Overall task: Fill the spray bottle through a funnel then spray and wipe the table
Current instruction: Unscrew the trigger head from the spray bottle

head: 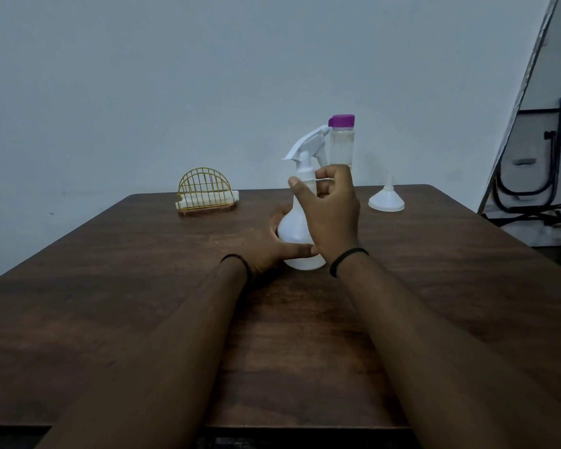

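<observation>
On the brown desk (143,303), a gold wire holder (205,192), upturned funnel (386,199) and purple-capped bottle (341,140) stand behind. Mid-desk, the white spray bottle (297,234) (translucent, upright): left hand (268,246) clamps its base, right hand (329,209) pinches its neck.

The table (143,319) is dark brown with a streaky wood grain. On it the spray bottle (293,234) is milky white, its trigger head white too. The funnel (386,199) is the same pale white. Behind them a clear bottle (341,147) carries a purple cap. The wire napkin holder (205,189) is golden yellow, with white napkins inside. Both wrists wear black bands. The wall (208,76) is a flat grey-blue.
</observation>
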